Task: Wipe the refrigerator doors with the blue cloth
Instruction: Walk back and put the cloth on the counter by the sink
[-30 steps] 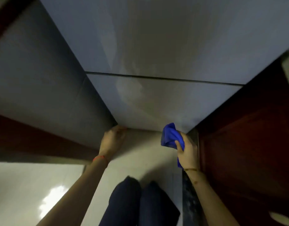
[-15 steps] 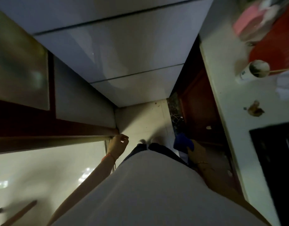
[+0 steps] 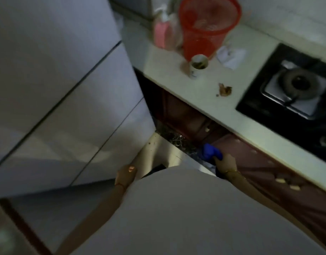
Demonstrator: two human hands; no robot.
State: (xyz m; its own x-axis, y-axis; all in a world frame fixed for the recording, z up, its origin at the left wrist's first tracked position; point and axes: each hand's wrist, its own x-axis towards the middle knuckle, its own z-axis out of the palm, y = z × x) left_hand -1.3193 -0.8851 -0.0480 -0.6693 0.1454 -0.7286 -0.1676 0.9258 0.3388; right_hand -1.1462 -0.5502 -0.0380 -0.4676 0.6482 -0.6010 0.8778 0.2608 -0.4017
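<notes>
The grey-white refrigerator fills the left of the head view, its doors split by two dark seams. My right hand hangs low beside the brown cabinet front, shut on the bunched blue cloth, well away from the doors. My left hand hangs near the refrigerator's lower corner with its fingers curled and nothing in it. My white shirt hides both forearms in part.
A pale counter runs along the right with a red mesh basket, a pink bottle, a small cup, a food scrap and a black gas stove. Brown cabinet doors stand below it. Debris lies on the floor gap.
I have risen from a crouch at the lowest door to standing. The view swung right to the counter. Both hands dropped away from the refrigerator, the right one still holding the cloth.
</notes>
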